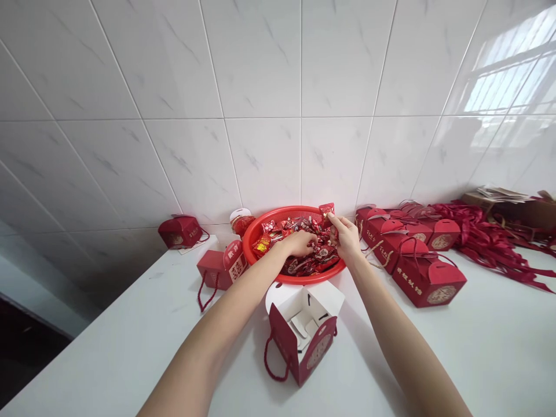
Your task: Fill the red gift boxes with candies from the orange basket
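A red plastic basket full of wrapped candies stands against the wall. My left hand reaches into it, fingers bent down among the candies; whether they grip one is hidden. At the basket's right rim, my right hand pinches a red-wrapped candy between thumb and fingers. Between my forearms sits an open dark red gift box with a white inside, its flaps spread and a red cord handle hanging at its left. No candy shows inside it.
Several closed red gift boxes stand at the right, beside a heap of dark red ribbons and a cardboard box. On the left are a red box with cord and another closed box near the table edge. A tiled wall rises behind.
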{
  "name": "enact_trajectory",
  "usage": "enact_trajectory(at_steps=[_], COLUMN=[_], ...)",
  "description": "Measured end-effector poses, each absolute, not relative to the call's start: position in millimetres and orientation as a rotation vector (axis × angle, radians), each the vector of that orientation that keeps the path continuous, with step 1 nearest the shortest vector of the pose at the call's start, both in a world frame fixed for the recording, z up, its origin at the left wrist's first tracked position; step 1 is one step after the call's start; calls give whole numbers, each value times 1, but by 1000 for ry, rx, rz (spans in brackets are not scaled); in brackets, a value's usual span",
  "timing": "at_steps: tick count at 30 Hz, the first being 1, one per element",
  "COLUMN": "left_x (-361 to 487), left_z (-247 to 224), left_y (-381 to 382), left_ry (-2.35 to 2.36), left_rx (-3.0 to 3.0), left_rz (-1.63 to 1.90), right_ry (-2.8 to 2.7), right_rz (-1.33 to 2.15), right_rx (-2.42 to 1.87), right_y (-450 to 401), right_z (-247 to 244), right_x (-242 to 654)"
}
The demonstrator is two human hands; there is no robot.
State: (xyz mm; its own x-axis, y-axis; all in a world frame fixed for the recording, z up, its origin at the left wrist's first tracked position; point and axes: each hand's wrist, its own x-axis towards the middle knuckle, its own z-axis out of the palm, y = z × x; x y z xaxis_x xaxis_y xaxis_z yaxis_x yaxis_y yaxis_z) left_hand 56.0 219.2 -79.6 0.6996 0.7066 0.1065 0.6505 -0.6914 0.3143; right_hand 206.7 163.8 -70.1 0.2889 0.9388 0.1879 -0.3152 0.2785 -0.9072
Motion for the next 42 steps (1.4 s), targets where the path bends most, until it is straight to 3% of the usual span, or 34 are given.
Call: enact_trajectory(at_steps=[9, 21, 42], left_x=[52, 47, 40], left_z=[-69, -63, -48], left_y=[226, 229, 198], left_ry=[1010, 879, 786], left_rx=[2473, 2086, 1875], left_rz=[917, 1312, 1380], right_ry=[-929, -950, -1075], right_rz=[986, 1046, 1164], right_rx=[-894, -934, -795], right_y=[159, 157, 159], right_z=[-69, -67, -67], right_x=[207, 203, 204])
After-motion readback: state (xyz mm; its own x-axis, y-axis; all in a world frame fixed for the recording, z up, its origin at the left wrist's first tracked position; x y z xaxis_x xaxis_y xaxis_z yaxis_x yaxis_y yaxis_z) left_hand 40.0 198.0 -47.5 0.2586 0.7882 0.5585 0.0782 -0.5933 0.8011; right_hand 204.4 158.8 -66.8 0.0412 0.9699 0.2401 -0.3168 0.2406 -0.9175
